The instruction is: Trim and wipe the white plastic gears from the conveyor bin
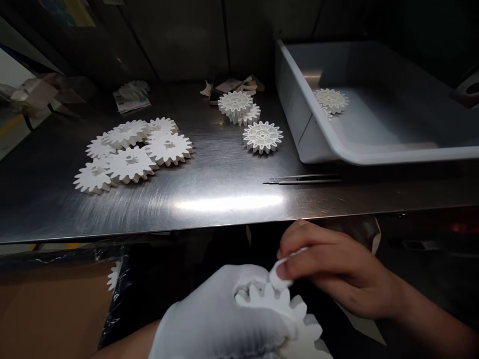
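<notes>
Gloved L hand (220,314) curls round 1 toothed gear (303,331); bare R hand (344,267) pinches sm. white piece (277,280), both off shiny metal desk (217,174) edge.

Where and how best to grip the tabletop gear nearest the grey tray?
I'd pinch that gear by its toothed rim, left and right, from the near side: it lies flat, ribbed face up, other gears behind, grey tray to the right.
</notes>
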`<state>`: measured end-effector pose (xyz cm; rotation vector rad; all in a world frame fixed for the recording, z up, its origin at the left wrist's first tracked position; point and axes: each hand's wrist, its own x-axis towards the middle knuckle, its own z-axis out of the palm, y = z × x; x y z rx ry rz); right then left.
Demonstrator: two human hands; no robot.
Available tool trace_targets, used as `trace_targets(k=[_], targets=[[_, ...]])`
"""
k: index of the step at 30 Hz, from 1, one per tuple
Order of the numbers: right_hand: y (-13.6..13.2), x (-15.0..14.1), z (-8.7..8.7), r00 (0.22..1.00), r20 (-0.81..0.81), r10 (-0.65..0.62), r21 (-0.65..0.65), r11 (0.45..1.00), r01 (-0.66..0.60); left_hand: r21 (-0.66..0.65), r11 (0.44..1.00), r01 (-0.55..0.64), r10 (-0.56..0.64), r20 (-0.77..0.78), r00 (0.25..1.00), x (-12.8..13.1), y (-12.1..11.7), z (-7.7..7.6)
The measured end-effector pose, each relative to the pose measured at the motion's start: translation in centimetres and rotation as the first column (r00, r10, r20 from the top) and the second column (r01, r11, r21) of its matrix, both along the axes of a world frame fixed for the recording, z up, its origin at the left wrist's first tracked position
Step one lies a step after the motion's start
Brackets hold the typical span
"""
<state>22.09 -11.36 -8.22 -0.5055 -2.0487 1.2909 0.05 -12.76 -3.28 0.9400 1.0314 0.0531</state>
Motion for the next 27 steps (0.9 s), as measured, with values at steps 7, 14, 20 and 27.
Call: trace_targets(k=[7,14,20,27], targets=[[-1.3,1.2,0.4,0.957,0.01,-0.291,-0.001,0.957,0.291,-0.036,0.999,-0.01,0.011,0.018,1.0,-1.0,-0.3,0.9],[-1.4,0.0,0.4,0.994,-0.06,-0.088,-0.002,0.996,0.088,-0.063,0.989,-0.131,0.135,0.062,0.989,-1.0,-0.8,0.4],[-1.8,1.3,-0.5,0.943,0.032,-0.333,-0.005,0.943,0.333,-0.06,0.934,-0.352,0.355,0.046,0.934,-0.9,-1.4,1.0],[-2.3,0.3,0.5,0.954,-0.074,-0.29,0.017,0.956,0.292,-0.125,0.9,-0.417,0.434,0.18,0.883,-1.3,-1.4,0.0]])
